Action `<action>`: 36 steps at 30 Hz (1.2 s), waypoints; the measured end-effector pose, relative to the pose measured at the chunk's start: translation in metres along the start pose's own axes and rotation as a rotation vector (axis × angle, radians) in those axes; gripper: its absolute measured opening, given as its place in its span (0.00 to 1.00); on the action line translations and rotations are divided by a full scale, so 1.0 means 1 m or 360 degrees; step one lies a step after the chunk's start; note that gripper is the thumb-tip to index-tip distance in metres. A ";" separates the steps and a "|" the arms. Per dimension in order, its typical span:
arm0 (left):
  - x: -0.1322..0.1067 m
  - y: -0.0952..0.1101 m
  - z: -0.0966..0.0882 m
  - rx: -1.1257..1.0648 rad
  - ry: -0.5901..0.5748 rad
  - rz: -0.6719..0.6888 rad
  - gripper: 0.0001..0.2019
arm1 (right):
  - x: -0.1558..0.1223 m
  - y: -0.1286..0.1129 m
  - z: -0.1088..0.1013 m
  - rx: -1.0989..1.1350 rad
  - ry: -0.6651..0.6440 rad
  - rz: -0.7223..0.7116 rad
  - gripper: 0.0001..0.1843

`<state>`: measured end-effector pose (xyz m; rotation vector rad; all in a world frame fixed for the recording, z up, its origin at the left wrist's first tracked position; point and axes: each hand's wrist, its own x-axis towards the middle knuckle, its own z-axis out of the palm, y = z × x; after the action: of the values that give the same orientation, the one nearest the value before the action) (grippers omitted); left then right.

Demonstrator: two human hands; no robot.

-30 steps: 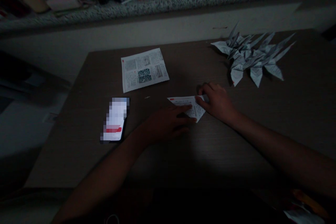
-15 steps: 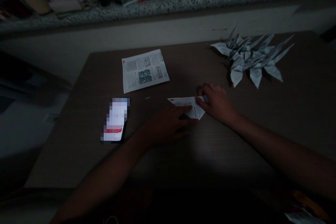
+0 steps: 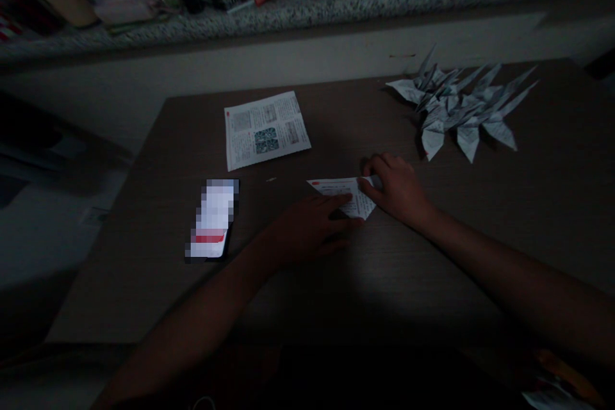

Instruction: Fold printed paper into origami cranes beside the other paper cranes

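A folded triangle of printed paper [image 3: 342,192] lies flat on the dark wooden table [image 3: 336,282]. My left hand [image 3: 307,230] rests on its lower left part, fingers stretched out and pressing the paper down. At the paper's right corner, my right hand [image 3: 396,189] has its fingers curled and pinched on the edge. The light is dim.
A flat printed sheet [image 3: 266,129] lies behind the fold. A phone [image 3: 213,218] with a lit screen sits at the left. Several folded paper cranes [image 3: 456,112] are heaped at the back right. A stone ledge [image 3: 288,9] with bottles and clutter runs behind the table.
Both hands stay on the folded paper. The view has shifted slightly; nothing else has visibly moved.
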<state>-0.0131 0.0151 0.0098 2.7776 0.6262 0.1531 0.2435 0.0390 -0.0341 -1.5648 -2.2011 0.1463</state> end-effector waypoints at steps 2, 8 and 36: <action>0.000 0.000 -0.001 0.0012 -0.0007 0.0018 0.20 | 0.000 0.000 0.000 0.0009 -0.0008 -0.0008 0.09; 0.000 0.001 -0.003 0.0010 -0.0003 0.0035 0.20 | 0.000 0.000 0.001 -0.0009 0.0017 0.0000 0.08; 0.004 0.001 0.003 -0.0058 -0.0001 0.0080 0.24 | 0.001 0.000 0.001 -0.0010 0.0014 -0.0007 0.08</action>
<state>-0.0086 0.0153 0.0074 2.7592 0.5483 0.1720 0.2426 0.0396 -0.0348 -1.5610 -2.2000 0.1310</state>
